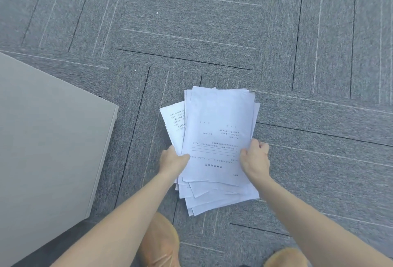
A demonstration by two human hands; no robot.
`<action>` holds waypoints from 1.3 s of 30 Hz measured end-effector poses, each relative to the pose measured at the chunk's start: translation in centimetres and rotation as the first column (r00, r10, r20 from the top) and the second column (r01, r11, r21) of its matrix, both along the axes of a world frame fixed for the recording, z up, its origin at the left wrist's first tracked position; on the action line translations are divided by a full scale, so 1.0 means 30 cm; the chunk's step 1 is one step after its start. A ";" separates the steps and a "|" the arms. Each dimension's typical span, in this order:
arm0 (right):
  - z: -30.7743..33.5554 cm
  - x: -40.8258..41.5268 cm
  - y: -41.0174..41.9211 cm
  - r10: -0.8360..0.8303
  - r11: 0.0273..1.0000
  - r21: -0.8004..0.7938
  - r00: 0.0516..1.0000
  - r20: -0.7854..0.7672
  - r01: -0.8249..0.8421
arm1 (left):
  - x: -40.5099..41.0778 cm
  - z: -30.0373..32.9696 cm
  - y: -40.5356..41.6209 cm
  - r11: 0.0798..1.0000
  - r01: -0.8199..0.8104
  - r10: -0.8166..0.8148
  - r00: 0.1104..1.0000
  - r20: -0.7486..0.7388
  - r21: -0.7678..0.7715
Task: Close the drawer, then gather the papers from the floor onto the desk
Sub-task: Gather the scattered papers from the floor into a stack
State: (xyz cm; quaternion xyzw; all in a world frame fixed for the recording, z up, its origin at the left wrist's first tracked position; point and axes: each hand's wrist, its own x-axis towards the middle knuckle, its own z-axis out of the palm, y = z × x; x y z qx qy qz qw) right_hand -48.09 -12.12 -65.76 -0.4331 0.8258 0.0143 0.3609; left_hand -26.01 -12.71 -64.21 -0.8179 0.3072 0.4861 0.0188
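Grey carpet floor (pixel 191 22): no loose sheet visible. Grey cabinet top (pixel 46 139) at left; drawer not in view, cannot tell if closed. Papers (pixel 219 139) gathered in one uneven stack, held above floor. Left hand (pixel 173 159) pinches left edge, right hand (pixel 254 158) clamps right edge. Left to do, likely: place stack on desk.

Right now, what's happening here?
A person holds a loose stack of papers in both hands: left hand on its left edge, right hand on its right edge, above the grey carpet. A pale grey cabinet or desk surface sits to the left. No drawer is visible.
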 end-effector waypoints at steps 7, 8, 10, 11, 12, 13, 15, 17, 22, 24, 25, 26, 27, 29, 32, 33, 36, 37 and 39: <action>0.011 0.010 -0.004 -0.030 1.000 0.008 0.999 -0.041 0.030 | 0.010 0.024 -0.005 0.981 -0.172 0.150 0.968 -0.200 -0.093; 0.011 0.006 -0.004 -0.046 0.999 0.009 0.999 -0.009 0.046 | 0.009 0.025 -0.002 0.969 -0.231 0.201 0.942 -0.269 -0.084; 0.016 -0.002 -0.005 -0.080 0.997 0.017 0.994 0.076 0.079 | 0.009 0.030 -0.005 0.920 -0.391 0.360 0.834 -0.419 0.011; 0.020 -0.006 -0.005 -0.086 0.996 0.016 0.990 0.108 0.085 | 0.010 0.030 -0.008 0.879 -0.469 0.451 0.754 -0.478 0.089; 0.021 -0.013 -0.005 -0.088 0.996 0.012 0.987 0.133 0.088 | 0.012 0.026 -0.012 0.833 -0.527 0.531 0.672 -0.517 0.170; 0.023 -0.019 -0.003 -0.091 0.996 0.008 0.984 0.155 0.091 | 0.014 0.029 -0.015 0.801 -0.551 0.580 0.618 -0.531 0.234; 0.027 -0.030 0.001 -0.106 0.994 0.010 0.976 0.188 0.106 | 0.015 0.027 -0.015 0.803 -0.516 0.590 0.611 -0.529 0.299; 0.029 -0.037 0.002 -0.119 0.993 0.006 0.974 0.194 0.120 | 0.006 0.028 -0.006 0.836 -0.452 0.546 0.644 -0.536 0.309; 0.027 -0.053 -0.008 -0.160 0.987 0.029 0.970 0.184 0.157 | 0.003 0.041 -0.002 0.876 -0.395 0.481 0.683 -0.550 0.275; 0.052 -0.051 -0.023 -0.178 0.984 0.059 0.958 0.226 0.169 | 0.022 0.052 0.001 0.874 -0.399 0.484 0.670 -0.563 0.276; 0.069 -0.049 -0.030 -0.199 0.979 0.090 0.946 0.258 0.181 | 0.032 0.064 0.003 0.873 -0.401 0.485 0.663 -0.570 0.276; 0.088 -0.048 -0.037 -0.224 0.973 0.121 0.929 0.296 0.196 | 0.040 0.082 0.003 0.874 -0.402 0.484 0.659 -0.576 0.274; 0.111 -0.051 -0.046 -0.246 0.967 0.143 0.911 0.330 0.210 | 0.047 0.107 -0.001 0.875 -0.401 0.481 0.657 -0.580 0.271; 0.162 -0.057 -0.074 -0.290 0.956 0.156 0.875 0.387 0.248 | 0.061 0.167 -0.021 0.883 -0.394 0.465 0.661 -0.589 0.255; 0.300 -0.061 -0.131 -0.332 0.942 0.113 0.818 0.469 0.317 | 0.072 0.299 -0.078 0.905 -0.374 0.415 0.668 -0.617 0.204; 0.379 -0.056 -0.153 -0.324 0.942 0.087 0.808 0.493 0.325 | 0.074 0.368 -0.105 0.911 -0.372 0.397 0.667 -0.631 0.179; 0.555 -0.048 -0.198 -0.273 0.945 -0.013 0.808 0.523 0.327 | 0.054 0.561 -0.175 0.928 -0.363 0.325 0.682 -0.656 0.082; 0.628 -0.046 -0.213 -0.247 0.946 -0.051 0.812 0.529 0.322 | 0.052 0.646 -0.193 0.931 -0.363 0.302 0.689 -0.659 0.047; 0.791 -0.042 -0.242 -0.217 0.935 -0.116 0.800 0.559 0.335 | 0.058 0.817 -0.223 0.924 -0.383 0.273 0.702 -0.657 -0.025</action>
